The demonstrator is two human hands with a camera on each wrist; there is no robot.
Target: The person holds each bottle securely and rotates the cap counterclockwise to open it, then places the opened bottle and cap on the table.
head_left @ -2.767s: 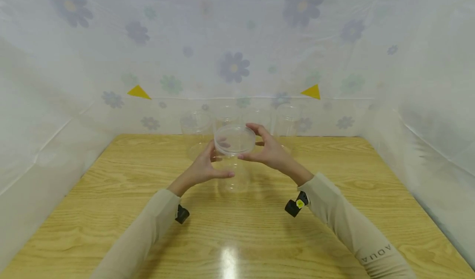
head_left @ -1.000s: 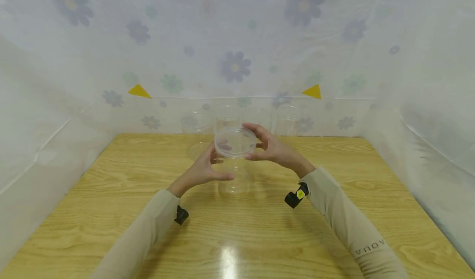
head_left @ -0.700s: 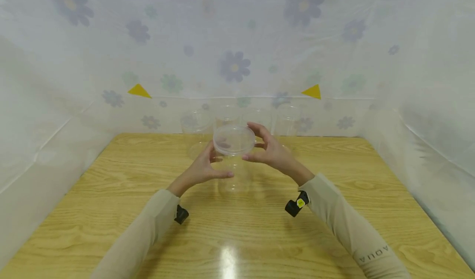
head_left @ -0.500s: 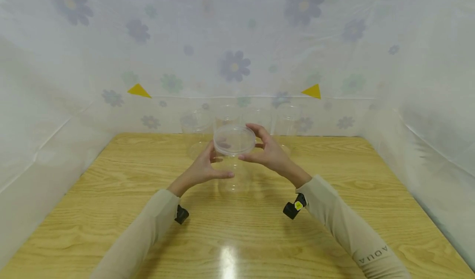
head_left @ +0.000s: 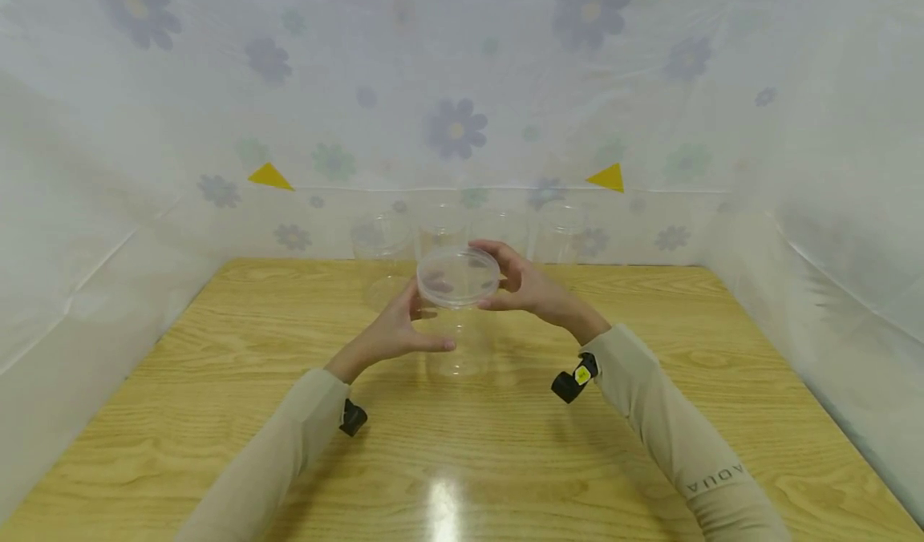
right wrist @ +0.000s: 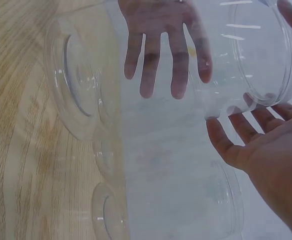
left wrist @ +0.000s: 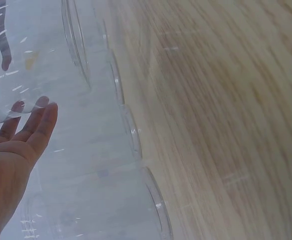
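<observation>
A: What is the left hand (head_left: 393, 329) doing?

B: It is gripping the side wall of the clear jar (head_left: 456, 325). The thumb is lying across the near side; the other fingers (right wrist: 161, 60) are spreading over the far side. The jar is standing upright on the worktop (head_left: 216, 382), at its middle, between both hands.

A: And the right hand (head_left: 530, 289)?

B: It is holding the clear lid (head_left: 458, 276), which is sitting on the jar's mouth. The thumb and fingers are curling around the lid rim, pinching it from the right.

A: What is the left wrist view adding?

B: It is showing the left fingers (left wrist: 35, 122) lying straight and close together against the clear wall, plus a row of other clear jars (left wrist: 130, 135) beside the wood grain. The head view is showing those jars (head_left: 382, 241) only faintly, standing at the back edge against the flowered curtain (head_left: 455, 129).

A: And the right wrist view?

B: It is looking through the jar wall: the left hand's four fingers are appearing well spread behind the plastic, which the head view is hiding. The right fingers (right wrist: 236, 130) are touching the lid rim (right wrist: 266, 55) from below. The head view alone is showing both sleeves (head_left: 289, 438) and the two yellow triangles (head_left: 270, 178) on the curtain.
</observation>
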